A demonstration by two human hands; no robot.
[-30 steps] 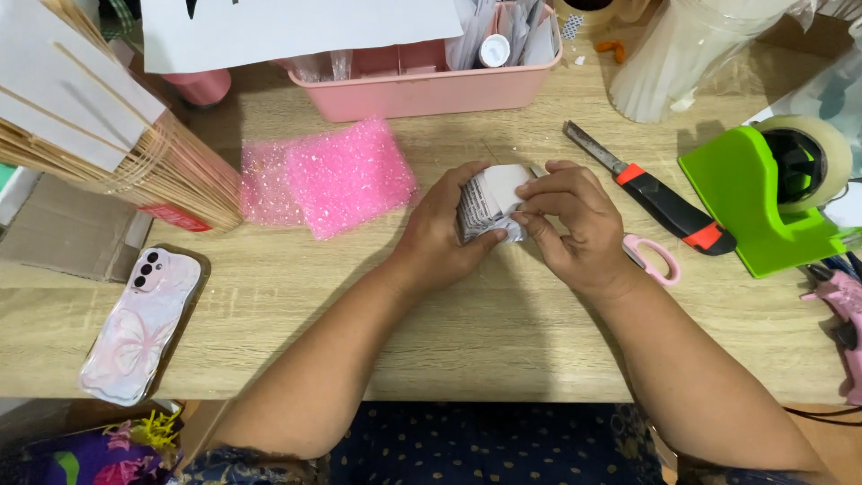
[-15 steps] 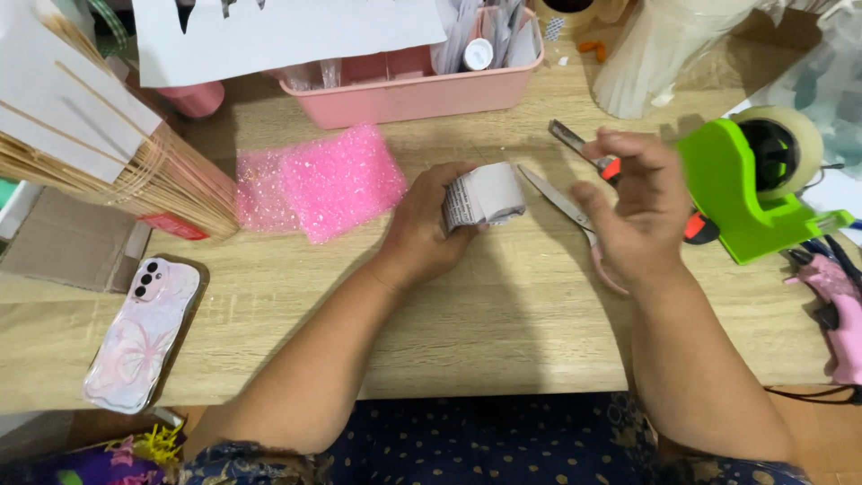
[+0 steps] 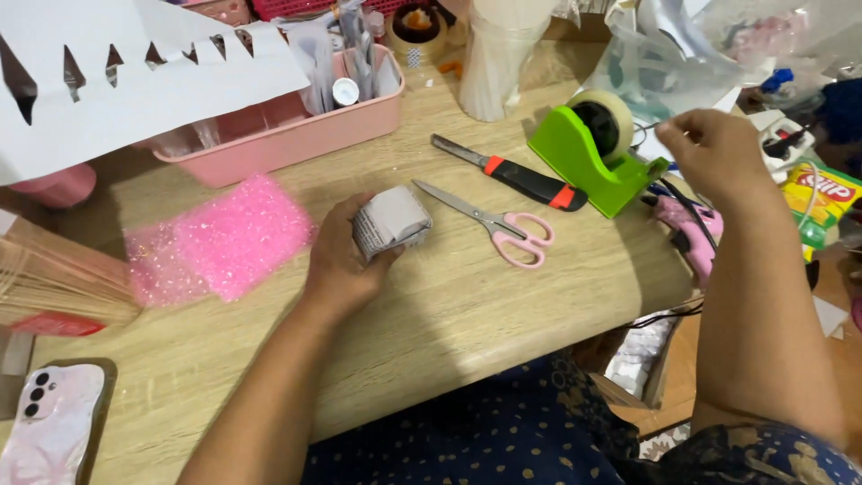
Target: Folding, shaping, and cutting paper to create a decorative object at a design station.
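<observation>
Spreading across the whole view, one pale wooden table (image 3: 467,296) carries everything shown. One large white paper sheet (image 3: 135,81) with a row of pointed cut-outs overhangs the far left corner and hides part of one pink plastic basket (image 3: 296,135), whose compartments hold upright tubes and packets. One clear crumpled plastic bag (image 3: 682,54) fills the far right corner. Two overlapping pieces of pink bubble wrap (image 3: 215,238) lie left of centre. One white roll of sheets (image 3: 503,54) stands upright beyond the tools. One green tape dispenser (image 3: 593,148) with its roll of clear tape sits at the right edge. One phone (image 3: 49,427) in a pale patterned case lies at the near left corner. One utility knife (image 3: 512,173), black and orange, lies between basket and dispenser; one pair of pink-handled scissors (image 3: 489,223) lies just before it, blades pointing left. One pink glue gun (image 3: 687,229) hangs off the right edge. One yellow snack packet (image 3: 822,193) shows far right.

The left hand (image 3: 346,260) grasps the small grey paper-wrapped bundle (image 3: 391,220), resting on the table centre. The right hand (image 3: 714,153) hovers loosely closed beside the dispenser; whether it pinches tape cannot be told.
</observation>
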